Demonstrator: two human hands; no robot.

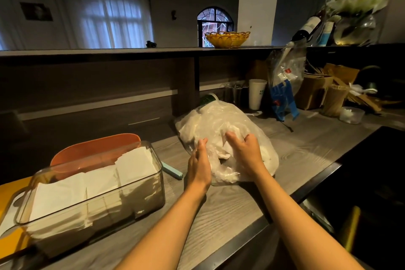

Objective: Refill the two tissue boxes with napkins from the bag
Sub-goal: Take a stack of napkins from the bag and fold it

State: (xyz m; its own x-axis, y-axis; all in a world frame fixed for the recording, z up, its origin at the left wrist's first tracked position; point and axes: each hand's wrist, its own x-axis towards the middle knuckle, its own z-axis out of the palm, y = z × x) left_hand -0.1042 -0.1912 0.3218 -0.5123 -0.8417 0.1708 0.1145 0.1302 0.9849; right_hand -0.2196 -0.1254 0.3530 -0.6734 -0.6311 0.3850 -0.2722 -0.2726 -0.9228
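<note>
A clear plastic bag (210, 116) stuffed with white napkins (235, 127) lies on the wooden counter in the middle. My left hand (199, 164) rests against the bag's left side with fairly straight fingers. My right hand (245, 153) is on the bag's top, its fingers curled over a bunch of napkins; I cannot tell whether plastic lies between. To the left stands a smoky transparent tissue box (122, 195), lidless, with white napkins (87, 184) stacked inside. An orange box-like piece (92, 149) sits right behind it, mostly hidden.
A pale green clip (173, 171) lies between box and bag. At the back right stand a white cup (256, 94), a second plastic bag (285, 85), brown paper bags (315, 90) and a small tub (351, 115). The counter edge (306, 184) drops off on the right.
</note>
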